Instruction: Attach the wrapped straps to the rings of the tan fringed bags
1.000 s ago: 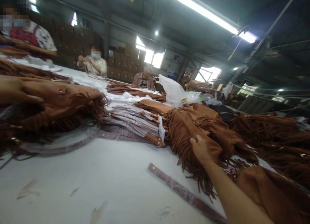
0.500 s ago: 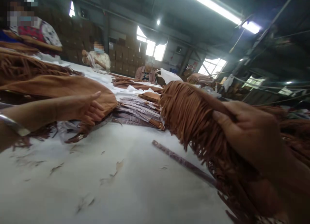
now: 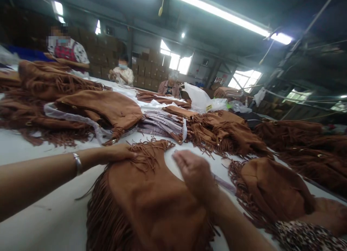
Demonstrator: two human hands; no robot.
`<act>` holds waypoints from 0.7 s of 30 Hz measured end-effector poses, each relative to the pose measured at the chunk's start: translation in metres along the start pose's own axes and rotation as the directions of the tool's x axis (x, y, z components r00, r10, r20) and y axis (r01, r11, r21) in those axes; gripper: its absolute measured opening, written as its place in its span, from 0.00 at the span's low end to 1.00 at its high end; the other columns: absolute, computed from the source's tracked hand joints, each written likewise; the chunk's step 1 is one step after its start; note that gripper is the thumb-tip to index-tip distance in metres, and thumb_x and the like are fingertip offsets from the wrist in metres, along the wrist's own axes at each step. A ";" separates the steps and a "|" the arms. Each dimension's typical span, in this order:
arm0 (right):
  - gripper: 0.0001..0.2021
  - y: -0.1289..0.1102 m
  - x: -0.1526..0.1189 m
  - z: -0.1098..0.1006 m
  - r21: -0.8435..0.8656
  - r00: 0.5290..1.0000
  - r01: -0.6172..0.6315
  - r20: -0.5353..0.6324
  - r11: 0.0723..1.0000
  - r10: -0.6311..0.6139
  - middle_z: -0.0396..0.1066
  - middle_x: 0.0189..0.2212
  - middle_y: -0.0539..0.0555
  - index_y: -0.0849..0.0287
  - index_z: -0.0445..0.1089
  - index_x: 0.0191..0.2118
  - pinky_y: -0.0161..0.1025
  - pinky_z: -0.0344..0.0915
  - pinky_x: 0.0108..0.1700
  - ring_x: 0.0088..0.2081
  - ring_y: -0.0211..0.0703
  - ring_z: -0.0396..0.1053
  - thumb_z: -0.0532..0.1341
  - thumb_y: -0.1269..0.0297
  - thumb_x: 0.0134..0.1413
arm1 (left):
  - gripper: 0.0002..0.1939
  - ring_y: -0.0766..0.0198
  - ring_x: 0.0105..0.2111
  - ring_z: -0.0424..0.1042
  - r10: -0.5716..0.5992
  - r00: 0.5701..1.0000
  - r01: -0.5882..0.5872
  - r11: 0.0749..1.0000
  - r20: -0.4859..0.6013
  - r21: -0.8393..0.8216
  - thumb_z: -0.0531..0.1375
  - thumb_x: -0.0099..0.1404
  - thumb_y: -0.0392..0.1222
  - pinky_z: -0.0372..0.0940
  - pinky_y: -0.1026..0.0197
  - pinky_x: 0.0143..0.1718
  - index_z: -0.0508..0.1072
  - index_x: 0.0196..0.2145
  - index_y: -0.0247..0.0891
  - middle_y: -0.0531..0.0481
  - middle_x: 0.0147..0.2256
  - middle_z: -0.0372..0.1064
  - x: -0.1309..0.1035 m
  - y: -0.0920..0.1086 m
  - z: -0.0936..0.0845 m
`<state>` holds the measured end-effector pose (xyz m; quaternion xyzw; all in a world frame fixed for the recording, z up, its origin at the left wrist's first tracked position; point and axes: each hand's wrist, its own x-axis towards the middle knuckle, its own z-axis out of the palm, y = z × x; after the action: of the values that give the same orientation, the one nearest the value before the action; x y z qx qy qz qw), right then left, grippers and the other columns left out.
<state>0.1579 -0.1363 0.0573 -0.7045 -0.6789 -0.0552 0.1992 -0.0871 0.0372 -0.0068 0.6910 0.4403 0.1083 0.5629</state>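
A brown suede-like bag with long fringe [image 3: 157,196] lies on the white table right before me, its curved cut-out edge facing away. My left hand [image 3: 121,153], with a silver bangle on the wrist, grips the bag's upper left edge, the thumb lying by loose fringe strands. My right hand [image 3: 193,169] is curled with fingers pinched together over the curved edge on the right. Whatever those fingertips hold is too small or blurred to make out. Beyond my hands lies a stack of wrapped straps [image 3: 162,124].
Brown fringed bags [image 3: 108,106] are piled at the left, and more bags [image 3: 227,131] lie beyond my right hand. At the right, a co-worker's arm in a patterned sleeve [image 3: 311,234] reaches beside another bag [image 3: 276,186]. Several people sit or stand across the table.
The fringed bag from my right hand now lies in front of me. My left hand has closed on its edge. My right hand has moved left to the curved edge. The view has shifted.
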 end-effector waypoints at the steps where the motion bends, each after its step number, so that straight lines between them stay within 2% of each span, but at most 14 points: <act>1: 0.14 0.014 0.008 0.002 -0.050 0.995 -0.096 0.006 0.994 0.097 0.66 0.48 0.57 0.60 0.65 0.50 0.49 0.66 0.46 0.45 0.46 0.67 0.56 0.61 0.60 | 0.18 0.58 0.27 0.71 0.006 0.998 -0.007 1.000 0.063 0.004 0.67 0.42 0.50 0.67 0.61 0.29 0.76 0.27 0.33 0.45 0.28 0.74 0.003 0.001 0.001; 3: 0.14 0.042 0.019 0.013 -0.137 0.964 -0.255 0.041 0.957 0.263 0.67 0.48 0.57 0.61 0.65 0.49 0.52 0.64 0.48 0.47 0.47 0.67 0.57 0.61 0.59 | 0.17 0.58 0.28 0.71 0.029 0.988 -0.032 0.999 0.155 0.022 0.65 0.44 0.49 0.67 0.60 0.31 0.76 0.29 0.34 0.45 0.29 0.74 0.009 0.005 -0.002; 6: 0.16 0.074 0.022 0.043 -0.198 0.912 -0.351 0.150 0.915 0.382 0.67 0.48 0.58 0.62 0.66 0.48 0.54 0.62 0.50 0.48 0.50 0.65 0.60 0.62 0.56 | 0.16 0.58 0.29 0.71 0.056 0.975 -0.076 0.993 0.215 0.087 0.64 0.44 0.47 0.66 0.59 0.34 0.76 0.30 0.34 0.47 0.30 0.74 0.019 0.012 -0.018; 10: 0.14 0.085 0.012 0.082 -0.143 0.895 -0.371 0.209 0.918 0.394 0.65 0.49 0.57 0.61 0.67 0.47 0.53 0.61 0.50 0.49 0.48 0.64 0.58 0.61 0.58 | 0.11 0.55 0.30 0.69 0.040 0.978 -0.090 0.967 0.207 0.238 0.65 0.40 0.40 0.64 0.58 0.36 0.76 0.25 0.34 0.47 0.26 0.72 0.030 0.021 -0.041; 13: 0.11 0.082 0.010 0.086 -0.004 0.901 -0.383 0.218 0.924 0.374 0.68 0.45 0.56 0.61 0.68 0.43 0.51 0.61 0.49 0.46 0.47 0.65 0.58 0.63 0.57 | 0.07 0.54 0.31 0.68 0.087 0.991 -0.114 0.944 0.101 0.308 0.65 0.36 0.35 0.62 0.57 0.36 0.71 0.18 0.34 0.48 0.20 0.67 0.038 0.034 -0.042; 16: 0.07 0.079 0.015 0.071 0.196 0.902 -0.411 0.225 0.890 0.368 0.70 0.32 0.53 0.60 0.67 0.38 0.43 0.62 0.41 0.37 0.43 0.67 0.57 0.63 0.56 | 0.07 0.56 0.34 0.68 0.198 0.980 -0.185 0.943 -0.018 0.275 0.63 0.42 0.38 0.61 0.60 0.38 0.70 0.23 0.35 0.48 0.24 0.68 0.041 0.058 -0.023; 18: 0.09 0.076 0.018 0.057 0.355 0.910 -0.408 0.236 0.841 0.342 0.68 0.26 0.51 0.59 0.66 0.35 0.37 0.61 0.34 0.30 0.40 0.66 0.54 0.60 0.57 | 0.09 0.59 0.34 0.68 0.254 0.964 -0.233 0.950 -0.083 0.208 0.60 0.48 0.41 0.61 0.62 0.36 0.70 0.29 0.35 0.48 0.28 0.69 0.042 0.075 0.000; 21: 0.14 0.072 0.020 0.041 0.561 0.927 -0.375 0.241 0.738 0.288 0.66 0.23 0.49 0.59 0.64 0.34 0.33 0.57 0.26 0.23 0.36 0.61 0.51 0.53 0.56 | 0.10 0.62 0.28 0.68 0.276 0.954 -0.271 0.961 -0.114 0.060 0.56 0.52 0.44 0.61 0.64 0.29 0.70 0.30 0.34 0.48 0.26 0.69 0.045 0.094 0.038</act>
<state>0.2223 -0.1033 0.0120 -0.7169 -0.5367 0.2468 0.3702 0.0094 0.0466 0.0467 0.7495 0.3761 0.2174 0.4995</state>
